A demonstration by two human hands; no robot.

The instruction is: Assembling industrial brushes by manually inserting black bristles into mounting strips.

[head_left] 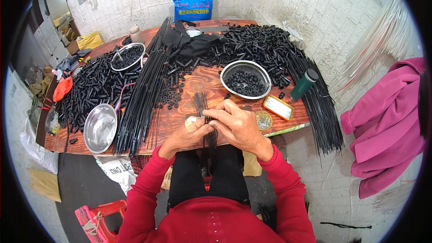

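A slim bundle of thin black rods (211, 140) stands between my two hands at the table's front edge, its upper ends fanning out above them. My left hand (186, 132) is closed around the bundle from the left; a pale wrap (191, 123) covers part of its thumb. Bent over from the right, my right hand (240, 126) pinches the rods with fingertips close to the left thumb. Whether a small part sits between those fingertips is hidden. Just right of my right hand lie a round tin (263, 120) and a yellow-rimmed rectangular tin (278, 107) with small pale pieces.
A steel bowl (245, 93) holds small black rings. Long black rods (143, 94) lie left, more (325, 121) overhang the right edge. Black tubes (258, 45) are heaped behind. A green bottle (304, 84), another steel bowl (100, 130) and a red stool (101, 220) are around.
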